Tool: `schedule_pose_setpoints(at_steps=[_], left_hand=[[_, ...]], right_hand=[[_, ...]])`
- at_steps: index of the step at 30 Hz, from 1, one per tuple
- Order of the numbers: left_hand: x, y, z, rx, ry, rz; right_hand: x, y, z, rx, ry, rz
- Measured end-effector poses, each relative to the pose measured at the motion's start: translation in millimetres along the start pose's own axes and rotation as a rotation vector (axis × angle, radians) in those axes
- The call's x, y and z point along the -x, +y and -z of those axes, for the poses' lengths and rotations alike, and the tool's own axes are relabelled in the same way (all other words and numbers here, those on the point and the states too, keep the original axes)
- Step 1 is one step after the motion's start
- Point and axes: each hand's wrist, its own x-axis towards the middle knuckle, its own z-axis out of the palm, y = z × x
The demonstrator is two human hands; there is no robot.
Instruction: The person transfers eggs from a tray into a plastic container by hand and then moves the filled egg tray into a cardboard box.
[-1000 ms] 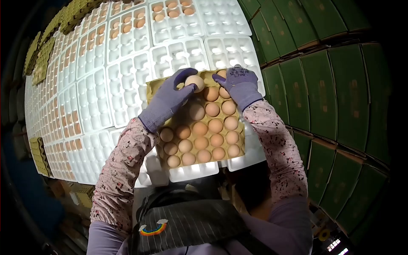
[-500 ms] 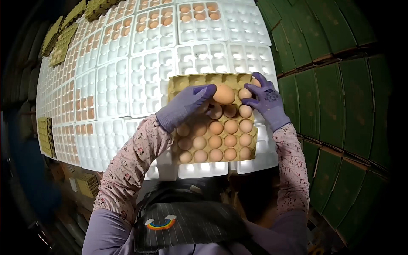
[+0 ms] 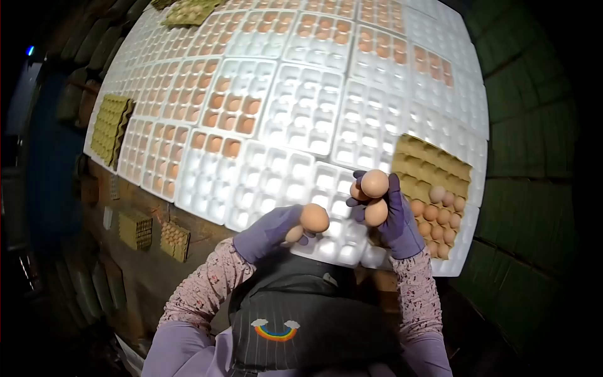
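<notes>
Your gloved left hand point(image 3: 270, 232), near the bottom centre of the frame, is curled around two eggs point(image 3: 315, 218): one sits high at the fingertips, the other lower and partly hidden by the fingers. Your gloved right hand point(image 3: 402, 221), right of centre, is cupped upward around at least three eggs point(image 3: 375, 183), two of them in plain view and another behind them at the left, partly covered.

Just beside your right hand, at the right of the frame, lies a yellowish pulp tray point(image 3: 430, 164), set at a slant on the white trays point(image 3: 304, 103). Brown eggs point(image 3: 431, 212) sit in its lower part. You cannot tell from this view whether your right hand touches the tray's edge.

The white trays spread from the lower centre to the top of the frame, side by side, and many carry brown eggs in part of their cells, mostly at the upper left and top. Another pulp tray stack point(image 3: 110, 125) rests at the left edge, and more pulp trays point(image 3: 190, 11) lie at the top left. On the floor point(image 3: 207, 234), lower left, stand a stack of trays point(image 3: 135, 228) and a tray holding eggs point(image 3: 174, 241).
</notes>
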Motion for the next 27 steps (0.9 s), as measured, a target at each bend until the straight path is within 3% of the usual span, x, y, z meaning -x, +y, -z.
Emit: schedule_pose_setpoints(at_steps=[3,5,7,9,10,12,13,15,16,17,19,20,23,24,25,26,27], left_hand=[[60,-9,64,0.039,0.244,0.024],[81,-26,117,-0.066,0.610,-0.028],[92,-21,173,-0.226,0.777,-0.240],[96,-5,220,-1.051,0.987,-0.245],[94,3,233,-1.037,0.979,-0.242],[86,18,250,-1.500,1.010,-0.219],[80,22,258,-1.486,1.001,-0.221],[72,24,266,-1.608,0.826,-0.037],[76,21,265,-1.578,0.879,-0.183],[81,20,262,-1.572,0.880,-0.183],[93,19,250,-1.134,0.889,-0.215],[97,18,246,-1.100,0.857,-0.096],[108,1,252,-1.216,0.810,-0.009],[109,-1,250,-1.216,0.806,-0.015],[111,-4,247,-0.990,0.821,-0.118],[111,-6,244,-0.761,0.821,-0.212],[99,-16,240,-0.761,0.806,-0.214]], right_hand=[[-32,14,-86,0.057,-0.005,-0.082],[-63,40,-128,0.253,-0.053,-0.064],[-99,68,-170,0.746,-0.078,0.415],[-119,59,-213,0.964,-0.047,0.273],[-132,62,-227,1.147,-0.050,0.401],[-149,72,-242,1.490,-0.090,0.568],[-154,73,-251,1.504,-0.090,0.555],[-159,76,-265,1.665,-0.150,0.377],[-159,82,-267,1.562,-0.132,0.533],[-159,84,-274,1.500,-0.155,0.568],[-165,93,-293,1.435,-0.233,0.503],[-169,101,-299,1.459,-0.237,0.546],[-176,111,-296,1.353,-0.276,0.537],[-165,112,-294,1.202,-0.212,0.641],[-154,117,-293,1.205,-0.206,0.639],[-143,127,-293,1.025,-0.142,0.607],[-136,136,-293,0.844,-0.075,0.574]])
